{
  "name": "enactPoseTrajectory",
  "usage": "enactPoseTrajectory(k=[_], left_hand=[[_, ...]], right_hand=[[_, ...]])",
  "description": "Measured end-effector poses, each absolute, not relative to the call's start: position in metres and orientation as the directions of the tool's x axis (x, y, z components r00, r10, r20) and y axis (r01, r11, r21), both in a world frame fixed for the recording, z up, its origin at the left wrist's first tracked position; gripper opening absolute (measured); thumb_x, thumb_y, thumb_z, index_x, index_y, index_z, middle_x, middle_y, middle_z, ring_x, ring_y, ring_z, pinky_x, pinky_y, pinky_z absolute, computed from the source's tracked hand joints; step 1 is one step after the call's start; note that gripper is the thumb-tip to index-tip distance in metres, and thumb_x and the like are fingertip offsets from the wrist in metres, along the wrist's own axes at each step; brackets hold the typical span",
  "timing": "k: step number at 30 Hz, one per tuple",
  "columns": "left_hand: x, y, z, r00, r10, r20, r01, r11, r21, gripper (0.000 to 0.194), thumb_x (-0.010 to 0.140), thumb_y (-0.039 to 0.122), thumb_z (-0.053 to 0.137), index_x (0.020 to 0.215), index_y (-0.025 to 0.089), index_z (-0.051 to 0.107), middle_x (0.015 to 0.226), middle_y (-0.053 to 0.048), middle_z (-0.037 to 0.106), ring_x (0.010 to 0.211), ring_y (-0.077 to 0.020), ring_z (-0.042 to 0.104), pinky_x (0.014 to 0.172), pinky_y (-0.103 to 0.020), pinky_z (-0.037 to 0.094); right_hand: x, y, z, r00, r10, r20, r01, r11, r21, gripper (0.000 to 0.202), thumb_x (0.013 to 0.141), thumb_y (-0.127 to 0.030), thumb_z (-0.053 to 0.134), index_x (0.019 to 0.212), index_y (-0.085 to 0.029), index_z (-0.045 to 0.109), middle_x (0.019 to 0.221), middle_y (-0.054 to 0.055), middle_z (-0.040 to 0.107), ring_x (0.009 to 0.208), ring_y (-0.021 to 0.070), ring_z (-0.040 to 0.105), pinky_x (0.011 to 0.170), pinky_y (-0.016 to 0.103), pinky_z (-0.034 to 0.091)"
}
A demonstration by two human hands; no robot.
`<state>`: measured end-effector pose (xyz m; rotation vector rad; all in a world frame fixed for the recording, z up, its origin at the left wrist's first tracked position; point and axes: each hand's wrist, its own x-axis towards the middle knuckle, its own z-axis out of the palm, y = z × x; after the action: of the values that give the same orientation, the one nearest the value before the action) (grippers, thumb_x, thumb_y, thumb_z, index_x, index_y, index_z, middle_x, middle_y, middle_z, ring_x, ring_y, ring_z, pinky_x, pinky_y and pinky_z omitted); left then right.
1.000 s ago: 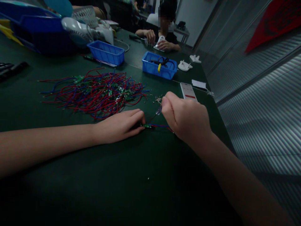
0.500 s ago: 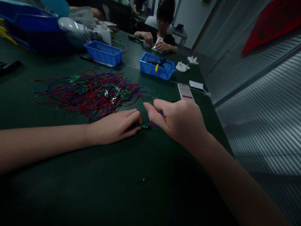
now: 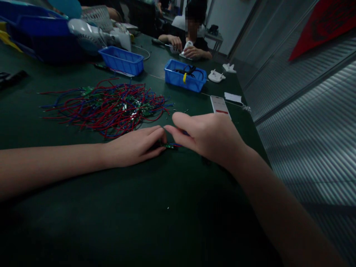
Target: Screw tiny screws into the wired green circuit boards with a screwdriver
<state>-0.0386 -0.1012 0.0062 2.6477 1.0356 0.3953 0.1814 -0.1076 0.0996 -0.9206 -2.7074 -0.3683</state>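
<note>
My left hand (image 3: pixel 136 145) rests on the green table, its thumb and fingers closed on one end of a small green circuit board (image 3: pixel 169 146). Red and blue wires (image 3: pixel 177 145) run from the board's other end toward my right hand (image 3: pixel 207 135). That hand is curled just right of the board, thumb and forefinger close together. A sliver of something bluish shows between them; the rest is hidden by the fingers. Beyond my left hand lies a tangled pile of wired circuit boards (image 3: pixel 111 107), with red and blue leads.
A phone (image 3: pixel 220 105) lies behind my right hand, near a white strip (image 3: pixel 233 97). Farther back stand a blue bin (image 3: pixel 121 61) and another blue bin (image 3: pixel 183 80) holding black cable. White plastic parts (image 3: pixel 216 76) lie at right. Across the table, a person (image 3: pixel 191 50) handles a white part.
My right hand has moved slightly left, nearer my left fingertips, and now covers most of the tiny metal pieces behind it. My left hand keeps its hold on the board.
</note>
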Motion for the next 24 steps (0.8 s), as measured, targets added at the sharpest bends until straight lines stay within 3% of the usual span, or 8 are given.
enactPoseTrajectory(k=[4,6,10,12,17,21,24], left_hand=[[-0.038,-0.102,0.008,0.701,0.701,0.135,0.623,-0.693,0.364,0.03,0.094,0.037,0.043,0.116,0.018,0.048,0.109,-0.009,0.057,0.095,-0.0198,0.057,0.079,-0.032,0.047],[-0.037,-0.103,0.01,0.692,0.711,0.125,0.63,-0.679,0.377,0.028,0.094,0.038,0.043,0.115,0.019,0.046,0.11,-0.008,0.056,0.095,-0.0194,0.057,0.079,-0.032,0.047],[-0.034,-0.104,0.014,0.681,0.726,0.094,0.637,-0.651,0.411,0.02,0.093,0.037,0.044,0.103,0.02,0.046,0.1,-0.005,0.056,0.089,-0.0173,0.056,0.076,-0.03,0.046],[-0.033,-0.104,0.015,0.679,0.728,0.095,0.636,-0.648,0.42,0.019,0.093,0.037,0.044,0.1,0.02,0.046,0.099,-0.005,0.056,0.089,-0.0172,0.056,0.075,-0.029,0.046],[-0.034,-0.103,0.013,0.68,0.725,0.107,0.63,-0.653,0.421,0.02,0.092,0.036,0.045,0.102,0.019,0.047,0.099,-0.005,0.056,0.087,-0.0173,0.056,0.075,-0.03,0.046],[-0.035,-0.103,0.013,0.677,0.728,0.107,0.633,-0.65,0.421,0.021,0.092,0.037,0.046,0.102,0.019,0.047,0.099,-0.006,0.057,0.087,-0.018,0.057,0.075,-0.03,0.046],[-0.034,-0.103,0.013,0.675,0.73,0.104,0.634,-0.646,0.425,0.022,0.091,0.038,0.046,0.102,0.019,0.047,0.102,-0.006,0.057,0.089,-0.0184,0.057,0.075,-0.03,0.046]], right_hand=[[0.179,-0.107,0.092,-0.613,0.639,0.464,0.775,0.601,0.196,0.052,0.094,-0.057,0.025,0.084,-0.02,0.06,0.056,0.002,0.052,0.052,0.0113,0.047,0.052,0.025,0.017],[0.178,-0.106,0.092,-0.543,0.688,0.482,0.825,0.542,0.156,0.045,0.093,-0.053,0.031,0.088,-0.018,0.06,0.061,0.003,0.056,0.053,0.012,0.047,0.052,0.025,0.019],[0.179,-0.102,0.098,-0.619,0.716,0.323,0.742,0.668,-0.058,0.029,0.092,-0.029,0.032,0.109,-0.015,0.051,0.069,0.001,0.059,0.052,0.0109,0.047,0.049,0.025,0.021],[0.18,-0.102,0.102,-0.668,0.705,0.238,0.703,0.703,-0.109,0.029,0.093,-0.027,0.03,0.112,-0.014,0.048,0.067,0.0,0.058,0.05,0.0101,0.046,0.048,0.025,0.021],[0.18,-0.106,0.106,-0.697,0.673,0.247,0.71,0.697,0.102,0.039,0.097,-0.044,0.03,0.113,-0.016,0.051,0.06,0.001,0.054,0.044,0.0095,0.04,0.047,0.024,0.019],[0.179,-0.105,0.101,-0.638,0.684,0.354,0.763,0.623,0.171,0.047,0.095,-0.054,0.03,0.101,-0.017,0.058,0.059,0.003,0.054,0.052,0.0126,0.049,0.052,0.023,0.025],[0.179,-0.102,0.097,-0.583,0.698,0.415,0.803,0.572,0.167,0.047,0.094,-0.053,0.03,0.093,-0.017,0.059,0.058,0.004,0.054,0.055,0.0142,0.051,0.054,0.025,0.025]])
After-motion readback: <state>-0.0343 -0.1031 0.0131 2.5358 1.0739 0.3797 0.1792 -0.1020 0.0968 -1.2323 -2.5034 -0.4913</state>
